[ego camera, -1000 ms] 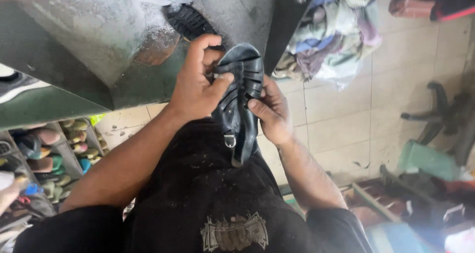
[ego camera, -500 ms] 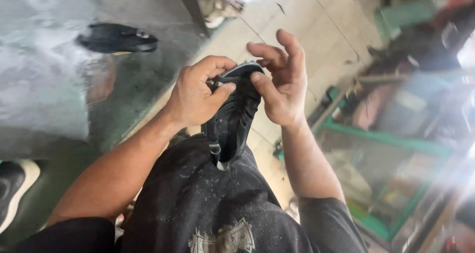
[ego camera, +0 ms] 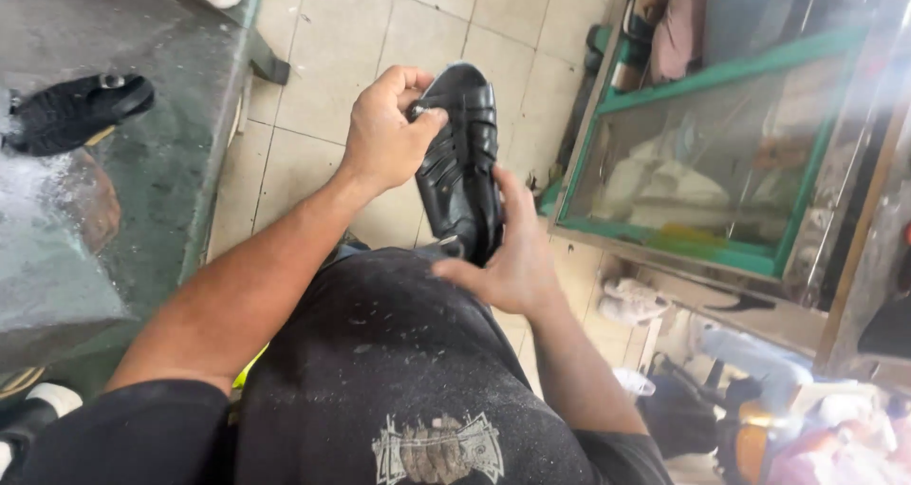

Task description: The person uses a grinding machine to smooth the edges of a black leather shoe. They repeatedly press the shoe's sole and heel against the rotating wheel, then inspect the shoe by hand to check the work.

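Seen from above, a person in a black shirt holds a black strappy sandal (ego camera: 462,162) upright in front of the belly, toe end pointing away and up, heel end close to the shirt. The left hand (ego camera: 384,134) reaches in from the lower left, forearm stretched diagonally across the view, wrist bent slightly. Its fingers curl over the upper left edge of the sandal near the toe, and the thumb presses onto the woven straps, so this hand is clenched around the shoe. The right hand (ego camera: 512,257) comes up from the lower right with the palm turned toward the sandal. It cradles the heel end from the right side and below, fingers wrapped behind where they cannot be seen, thumb lying along the lower edge near a small buckle.

To the left runs a grey-green bench (ego camera: 142,181), its surface scuffed and wet-looking. Its long edge slants from the top centre down toward the left forearm. A second black sandal (ego camera: 76,115) lies flat on that bench, well apart from the hands. Between the bench edge and a green-framed glass cabinet (ego camera: 721,162) on the right lies a strip of pale tiled floor (ego camera: 380,29), directly beyond the held sandal. The cabinet's near corner stands just beside the right hand.
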